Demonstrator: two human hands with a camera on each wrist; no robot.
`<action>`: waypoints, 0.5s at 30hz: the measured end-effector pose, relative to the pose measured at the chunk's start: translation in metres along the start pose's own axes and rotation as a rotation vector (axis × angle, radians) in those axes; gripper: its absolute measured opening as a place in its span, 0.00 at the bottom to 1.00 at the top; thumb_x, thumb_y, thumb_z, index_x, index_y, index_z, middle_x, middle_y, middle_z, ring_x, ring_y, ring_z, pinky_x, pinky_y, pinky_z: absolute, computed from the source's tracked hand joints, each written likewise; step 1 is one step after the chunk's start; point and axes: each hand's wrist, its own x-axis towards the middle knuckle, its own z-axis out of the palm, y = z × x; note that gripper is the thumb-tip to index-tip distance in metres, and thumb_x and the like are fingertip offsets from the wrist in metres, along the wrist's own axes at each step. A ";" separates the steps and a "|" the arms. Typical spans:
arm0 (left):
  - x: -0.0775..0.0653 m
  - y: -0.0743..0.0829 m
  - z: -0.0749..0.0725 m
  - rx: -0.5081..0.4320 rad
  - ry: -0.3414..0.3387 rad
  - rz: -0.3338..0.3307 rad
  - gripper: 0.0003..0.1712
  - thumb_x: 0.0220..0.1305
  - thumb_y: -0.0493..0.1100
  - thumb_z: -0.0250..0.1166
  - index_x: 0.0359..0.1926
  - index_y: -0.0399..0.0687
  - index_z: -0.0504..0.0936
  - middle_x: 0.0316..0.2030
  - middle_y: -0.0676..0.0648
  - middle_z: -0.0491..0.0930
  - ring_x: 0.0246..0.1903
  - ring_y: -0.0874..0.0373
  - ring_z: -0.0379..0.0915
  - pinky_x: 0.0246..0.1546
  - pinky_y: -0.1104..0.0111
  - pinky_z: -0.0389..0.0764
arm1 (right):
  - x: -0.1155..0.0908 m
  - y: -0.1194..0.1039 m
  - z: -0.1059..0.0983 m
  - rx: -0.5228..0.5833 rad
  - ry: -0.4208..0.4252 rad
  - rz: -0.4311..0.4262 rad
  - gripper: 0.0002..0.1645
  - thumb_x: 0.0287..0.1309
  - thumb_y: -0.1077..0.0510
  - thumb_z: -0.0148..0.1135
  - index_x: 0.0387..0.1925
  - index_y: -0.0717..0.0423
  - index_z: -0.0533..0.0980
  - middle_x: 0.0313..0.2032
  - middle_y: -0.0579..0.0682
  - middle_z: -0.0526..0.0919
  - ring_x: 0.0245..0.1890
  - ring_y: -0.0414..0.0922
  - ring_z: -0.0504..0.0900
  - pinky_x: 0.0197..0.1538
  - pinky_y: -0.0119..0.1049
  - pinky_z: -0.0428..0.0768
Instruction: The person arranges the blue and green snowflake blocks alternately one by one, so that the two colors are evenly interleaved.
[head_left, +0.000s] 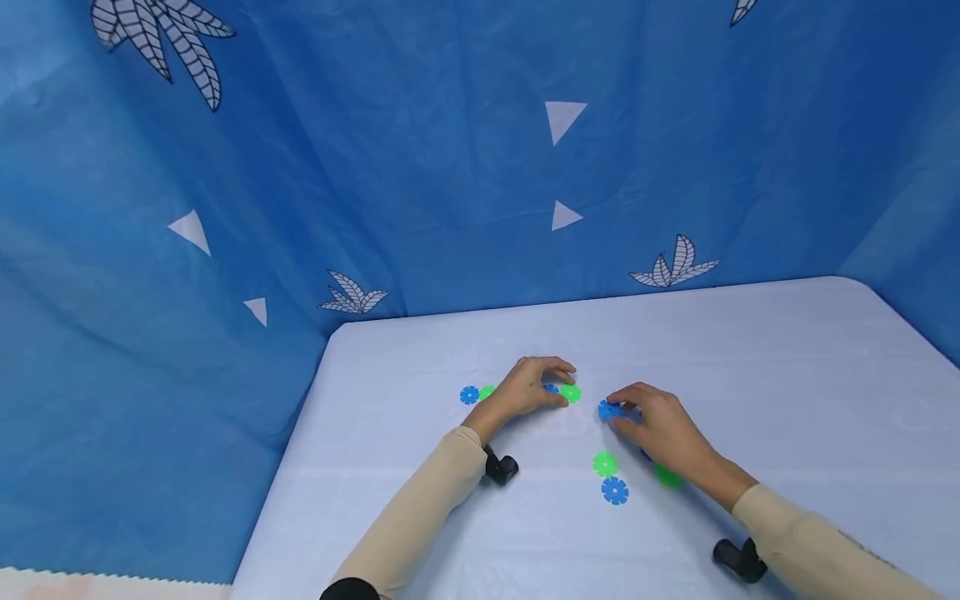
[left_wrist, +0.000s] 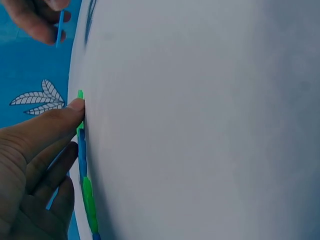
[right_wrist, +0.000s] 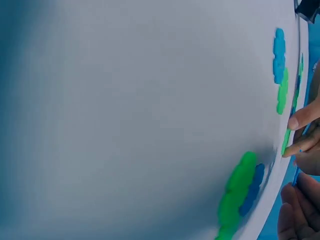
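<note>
My left hand pinches a green notched plastic disc, seen edge-on in the left wrist view with the thumb on it. That green disc ends a row of alternating green and blue discs along the table. At the row's left end is a blue disc; the hand covers the row's middle. To the right, my right hand holds a separate blue disc between thumb and fingers, apart from the row. The same blue disc appears upright on edge in the left wrist view.
Nearer the front of the white table lie a green disc and a blue disc, edges close together. Another green disc and a blue one lie partly under my right hand. A blue curtain hangs behind.
</note>
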 end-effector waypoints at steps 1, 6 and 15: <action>-0.001 -0.001 -0.001 0.009 0.002 -0.007 0.27 0.55 0.39 0.75 0.58 0.51 0.81 0.43 0.60 0.86 0.59 0.64 0.70 0.67 0.63 0.63 | 0.004 -0.001 0.002 0.006 -0.008 -0.002 0.17 0.53 0.63 0.72 0.46 0.61 0.83 0.41 0.52 0.83 0.40 0.48 0.80 0.41 0.44 0.82; -0.002 -0.002 -0.003 0.025 0.001 0.000 0.28 0.55 0.39 0.75 0.58 0.50 0.80 0.44 0.59 0.85 0.59 0.63 0.71 0.66 0.61 0.64 | 0.020 -0.006 0.006 0.023 -0.018 -0.019 0.16 0.53 0.64 0.71 0.45 0.63 0.83 0.40 0.54 0.83 0.38 0.49 0.81 0.41 0.44 0.83; 0.002 0.001 -0.001 0.027 -0.028 0.009 0.28 0.56 0.39 0.75 0.59 0.49 0.80 0.46 0.57 0.85 0.58 0.63 0.72 0.66 0.63 0.64 | 0.032 -0.001 0.010 -0.004 -0.061 0.011 0.16 0.55 0.65 0.69 0.46 0.65 0.82 0.42 0.57 0.83 0.40 0.50 0.82 0.46 0.48 0.83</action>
